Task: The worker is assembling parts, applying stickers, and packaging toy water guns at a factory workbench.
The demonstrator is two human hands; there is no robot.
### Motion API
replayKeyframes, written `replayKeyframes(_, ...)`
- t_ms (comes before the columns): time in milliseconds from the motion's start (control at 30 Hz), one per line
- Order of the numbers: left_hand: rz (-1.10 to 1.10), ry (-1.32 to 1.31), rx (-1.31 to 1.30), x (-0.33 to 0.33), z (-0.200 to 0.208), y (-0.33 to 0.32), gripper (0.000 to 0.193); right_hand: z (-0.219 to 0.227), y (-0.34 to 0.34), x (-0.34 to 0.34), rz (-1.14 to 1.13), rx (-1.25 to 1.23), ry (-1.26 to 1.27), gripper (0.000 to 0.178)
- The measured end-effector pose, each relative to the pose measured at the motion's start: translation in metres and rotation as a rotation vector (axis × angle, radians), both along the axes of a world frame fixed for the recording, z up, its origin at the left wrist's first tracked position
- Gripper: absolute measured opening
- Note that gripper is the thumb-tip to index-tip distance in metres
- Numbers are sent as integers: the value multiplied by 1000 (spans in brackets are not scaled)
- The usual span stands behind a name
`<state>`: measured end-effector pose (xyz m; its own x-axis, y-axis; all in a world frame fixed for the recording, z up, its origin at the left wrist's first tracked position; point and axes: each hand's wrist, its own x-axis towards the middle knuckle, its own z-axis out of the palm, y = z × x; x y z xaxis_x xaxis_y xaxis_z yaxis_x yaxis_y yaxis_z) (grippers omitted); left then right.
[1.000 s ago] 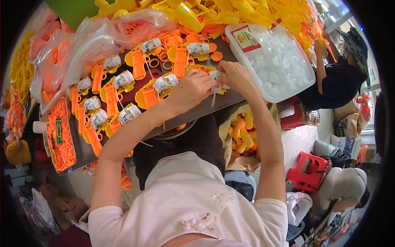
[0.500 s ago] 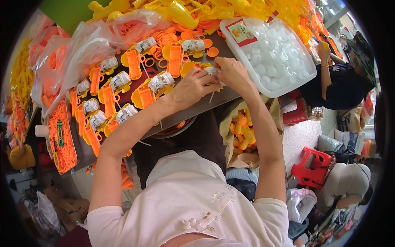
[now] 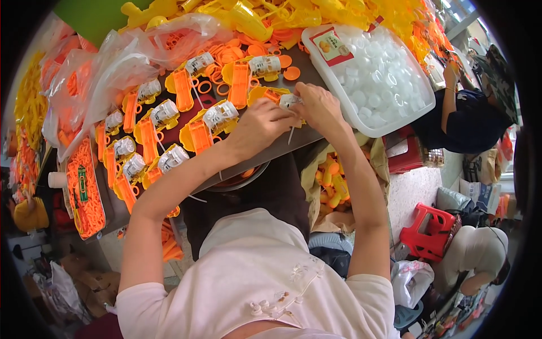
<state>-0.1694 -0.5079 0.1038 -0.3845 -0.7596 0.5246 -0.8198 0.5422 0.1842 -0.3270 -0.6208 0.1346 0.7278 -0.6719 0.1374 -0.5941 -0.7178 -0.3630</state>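
Both hands meet over a yellow-and-orange plastic toy assembly [image 3: 270,92] near the table's front edge. My left hand [image 3: 263,125] has its fingers bent and pressed together at the near side of the assembly's white cylinder [image 3: 289,101]. From the other side, my right hand [image 3: 317,106] pinches at the same cylinder with thumb and forefinger. A thin white strip hangs below the fingertips. Fingers hide much of the cylinder. To the left, several similar toy assemblies [image 3: 220,116] lie in rows, each with an orange part and a white cylinder.
A clear tub [image 3: 368,129] of translucent white caps stands right of my hands. Orange rings and discs [image 3: 228,52], plastic bags [image 3: 127,51] and yellow parts [image 3: 248,20] lie behind. An orange-filled tray [image 3: 90,217] is far left. A sack [image 3: 309,192] of yellow pieces stands below. Other people are at right.
My hands stay at the same toy assembly, shifting slightly; the white cylinder between them shows a little more. The co-worker's raised hand at right has moved slightly.
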Motion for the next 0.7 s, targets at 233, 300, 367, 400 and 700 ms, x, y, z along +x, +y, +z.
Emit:
replayKeyframes(233, 172, 92, 60, 3, 7, -8, 37, 4, 8, -6, -38, 72, 18, 31)
replayKeyframes(300, 171, 118, 67, 2, 2, -8, 40, -8, 17, -11, -41, -92, -300, 31)
replayKeyframes(367, 188, 228, 138, 0, 2, -6, 40, -5, 42, -18, -170, -101, -366, 28)
replayKeyframes(400, 202, 230, 136, 1, 1, -4, 40, -4, 57, -19, -295, -109, -428, 26)
replayKeyframes(700, 192, 388, 41, -9, -11, -9, 39, -52, 108, -15, -393, -131, -293, 19)
